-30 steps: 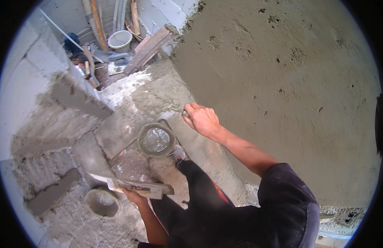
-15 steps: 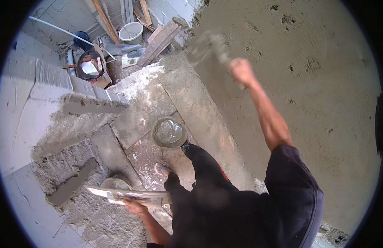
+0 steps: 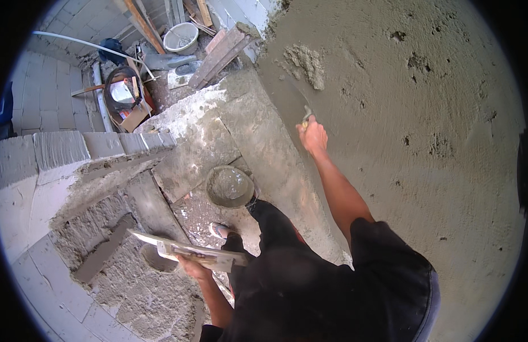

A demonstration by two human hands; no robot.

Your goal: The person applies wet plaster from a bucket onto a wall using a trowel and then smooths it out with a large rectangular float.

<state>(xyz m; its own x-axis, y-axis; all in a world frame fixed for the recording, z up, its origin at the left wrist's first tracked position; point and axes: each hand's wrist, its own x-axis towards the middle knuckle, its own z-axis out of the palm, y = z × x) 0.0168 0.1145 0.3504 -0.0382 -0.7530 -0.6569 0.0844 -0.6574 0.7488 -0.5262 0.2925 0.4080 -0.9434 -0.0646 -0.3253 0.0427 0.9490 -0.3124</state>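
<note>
Wet grey plaster covers the wall (image 3: 423, 159) ahead. Our right hand (image 3: 313, 137) grips a trowel (image 3: 305, 117) below a fresh mortar lump (image 3: 305, 62); our left hand (image 3: 194, 267) clasps the hawk board (image 3: 187, 251). Unpressed, that lump could slump off.

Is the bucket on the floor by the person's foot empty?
No, the bucket beside the foot holds grey mortar that covers its bottom and smears its inner wall.
</note>
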